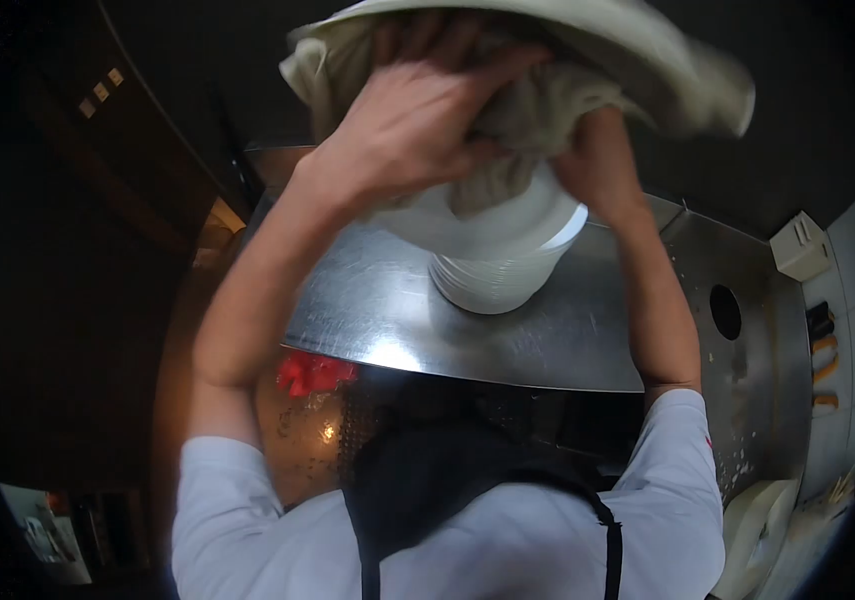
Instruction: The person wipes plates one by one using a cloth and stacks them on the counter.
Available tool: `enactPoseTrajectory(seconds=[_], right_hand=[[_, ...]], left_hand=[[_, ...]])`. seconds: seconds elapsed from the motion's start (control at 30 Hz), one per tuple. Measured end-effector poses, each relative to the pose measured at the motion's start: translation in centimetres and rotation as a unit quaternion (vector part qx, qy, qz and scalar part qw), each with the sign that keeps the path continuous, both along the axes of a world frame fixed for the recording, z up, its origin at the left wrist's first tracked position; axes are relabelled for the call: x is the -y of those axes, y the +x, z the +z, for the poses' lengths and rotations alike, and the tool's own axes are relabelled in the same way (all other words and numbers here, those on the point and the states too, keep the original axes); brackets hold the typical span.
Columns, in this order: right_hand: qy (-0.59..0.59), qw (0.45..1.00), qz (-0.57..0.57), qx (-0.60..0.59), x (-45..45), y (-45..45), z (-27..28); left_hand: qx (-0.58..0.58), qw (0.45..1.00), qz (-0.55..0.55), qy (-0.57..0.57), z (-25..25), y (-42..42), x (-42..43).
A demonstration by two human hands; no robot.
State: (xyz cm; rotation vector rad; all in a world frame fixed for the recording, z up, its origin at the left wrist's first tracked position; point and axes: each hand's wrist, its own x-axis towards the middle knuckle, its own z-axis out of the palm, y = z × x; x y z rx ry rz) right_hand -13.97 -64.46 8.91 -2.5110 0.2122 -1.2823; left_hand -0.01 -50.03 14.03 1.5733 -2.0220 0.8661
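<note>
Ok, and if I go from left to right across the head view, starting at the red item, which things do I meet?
Red item → left hand → stack of white dishes → right hand → round dark opening → white box.

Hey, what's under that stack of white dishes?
A shiny metal counter shows around the base of the stack; the patch directly beneath is covered.
</note>
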Motion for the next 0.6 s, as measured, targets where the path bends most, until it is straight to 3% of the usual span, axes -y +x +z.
enactPoseTrajectory(seconds=[0.03, 0.07, 0.1, 0.13, 0.2, 0.23, 0.27, 0.3, 0.37, 0.4, 0.43, 0.47, 0.5, 0.57, 0.6], right_hand=[[-0.016, 0.998, 0.041, 0.054, -1.3, 1.0, -1.0], [-0.017, 0.994, 0.071, 0.081, -1.8, 1.7, -1.8], [-0.02, 0.989, 0.101, 0.106, -2.1, 2.2, -2.4], [-0.044, 0.996, 0.064, 0.048, -2.0, 2.4, -2.9], [0.11, 0.985, 0.095, 0.098, -3.9, 2.5, -1.6], [0.184, 0.969, 0.111, 0.123, -4.9, 2.7, -0.7], [0.226, 0.949, 0.113, 0.187, -5.8, 3.2, -0.3], [0.248, 0.94, 0.095, 0.217, -6.3, 4.2, -0.6], [0.289, 0.914, 0.06, 0.279, -7.2, 7.2, -2.8], [0.353, 0.883, 0.021, 0.308, -9.4, 9.0, -4.4], [0.431, 0.84, 0.042, 0.328, -11.0, 11.3, -7.2], [0.434, 0.832, 0.04, 0.343, -13.0, 12.8, -8.6], [0.468, 0.798, 0.118, 0.361, -14.1, 13.3, -9.7], [0.574, 0.751, 0.194, 0.262, -13.9, 13.8, -12.8], [0.57, 0.768, 0.205, 0.209, -13.4, 13.1, -12.8]], left_hand=[[-0.059, 0.987, 0.073, 0.131, 0.6, -0.6, -0.7], [-0.038, 0.995, -0.05, 0.076, 0.9, 1.1, -0.8], [0.006, 0.997, -0.031, 0.068, 0.9, 2.9, -1.4], [-0.077, 0.992, -0.037, 0.094, 1.2, 4.2, -2.4], [-0.29, 0.95, -0.058, 0.103, 0.8, 7.5, -5.0], [-0.414, 0.904, -0.073, 0.08, -0.8, 9.4, -5.8], [-0.577, 0.804, -0.144, 0.019, -3.4, 10.0, -6.2], [-0.714, 0.666, -0.21, -0.045, -6.9, 10.3, -7.0], [-0.788, 0.503, -0.289, -0.205, -14.6, 8.8, -6.4], [-0.748, 0.501, -0.376, -0.221, -18.4, 8.2, -6.1], [-0.789, 0.478, -0.21, -0.323, -18.1, 3.9, -5.3], [-0.822, 0.419, -0.199, -0.331, -17.3, 0.9, -5.3], [-0.852, 0.366, -0.234, -0.293, -19.2, 2.0, -6.1], [-0.771, 0.507, -0.256, -0.288, -23.5, 7.9, -10.0], [-0.805, 0.494, -0.224, -0.243, -24.1, 11.2, -13.5]])
